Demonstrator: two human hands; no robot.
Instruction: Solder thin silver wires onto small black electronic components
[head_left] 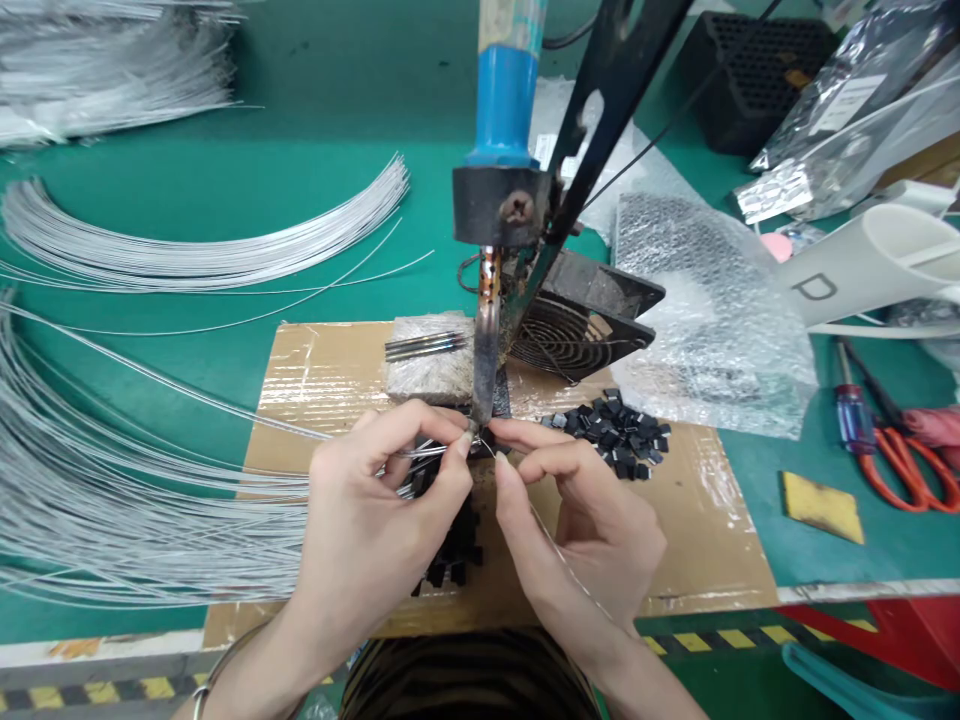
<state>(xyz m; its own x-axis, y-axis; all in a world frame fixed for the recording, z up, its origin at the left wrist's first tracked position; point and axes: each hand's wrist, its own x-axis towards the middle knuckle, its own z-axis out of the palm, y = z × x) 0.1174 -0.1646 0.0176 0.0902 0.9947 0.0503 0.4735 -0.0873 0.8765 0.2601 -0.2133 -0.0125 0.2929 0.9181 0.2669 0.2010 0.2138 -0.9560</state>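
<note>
A soldering iron [506, 110] with a blue handle hangs tip down in a black metal stand [600, 110]. Just left of its tip, my left hand [382, 510] is closed in a pinch on a thin grey wire [277, 420] that runs in from the left. My right hand [581, 520] pinches a thin strand of solder wire [574, 575], whose end reaches the iron's tip. Fingertips hide the exact joint. Small black parts lie in a heap [619, 430] right of the tip, and more black parts [457, 560] sit under my hands.
Bundles of grey wire [150, 540] cover the left side, another bundle [225, 245] behind. Cardboard [720, 530] lies beneath the work. A fan [577, 320] stands behind the iron, with bubble wrap [697, 320] beside it. Scissors [907, 470] and a yellow sponge [823, 506] are on the right.
</note>
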